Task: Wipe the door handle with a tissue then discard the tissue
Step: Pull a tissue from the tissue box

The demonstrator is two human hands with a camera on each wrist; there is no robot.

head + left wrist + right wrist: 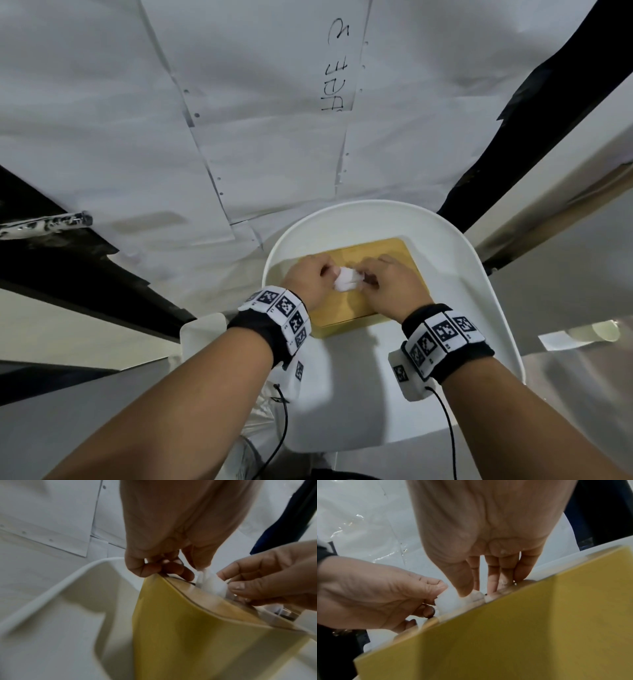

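Note:
A yellow tissue box (pixel 346 308) with a wooden lid sits in a white plastic shell (pixel 479 291). A white tissue (pixel 346 279) sticks up from the lid's slot. My left hand (pixel 329 274) pinches its left side between thumb and fingers. My right hand (pixel 364 275) pinches the right side, its other fingers (pixel 505 574) resting on the lid (pixel 465 609). The left wrist view shows the tissue (pixel 212 584) bunched between both hands, the left hand (pixel 188 572) above it. The right wrist view has the right hand (pixel 471 592) on the tissue (pixel 447 605). A shiny door handle (pixel 48 222) juts out at far left.
Paper sheets (pixel 239 120) cover the door ahead, with black tape strips at both sides. A white container (pixel 202 335) and clear plastic film (pixel 260 411) lie under my left forearm. Cables hang from both wristbands.

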